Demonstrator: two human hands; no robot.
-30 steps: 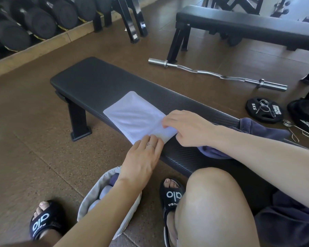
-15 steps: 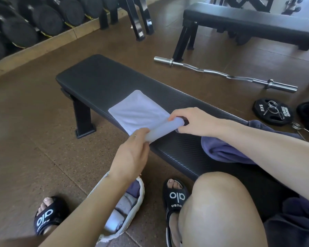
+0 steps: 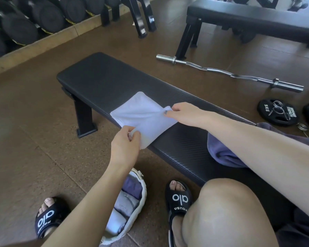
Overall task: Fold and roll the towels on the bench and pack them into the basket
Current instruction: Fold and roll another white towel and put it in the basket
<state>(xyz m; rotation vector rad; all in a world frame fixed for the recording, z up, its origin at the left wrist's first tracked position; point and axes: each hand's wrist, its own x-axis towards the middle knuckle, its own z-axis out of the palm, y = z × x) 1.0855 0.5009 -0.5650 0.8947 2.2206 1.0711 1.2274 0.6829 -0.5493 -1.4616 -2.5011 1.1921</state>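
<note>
Pale lavender folded towel (image 3: 141, 114) lies on the black padded bench (image 3: 100, 75), left hand (image 3: 126, 145) pinching its near corner, right hand (image 3: 184, 112) pinching the far one, "alo" slide sandal (image 3: 178, 200) below, "5KG" plate (image 3: 276, 113) rightmost.

Half second back: near end of white towel (image 3: 143, 115) rolled into tube between both hands. Now roll gone, cloth spread loose again. Left hand (image 3: 126, 146) pinches near corner, right hand (image 3: 181, 111) pinches far corner, hands wider apart.

Brown rubbery-looking floor (image 3: 34, 139), dumbbell rack (image 3: 25, 24), second black bench (image 3: 257, 20)
</note>
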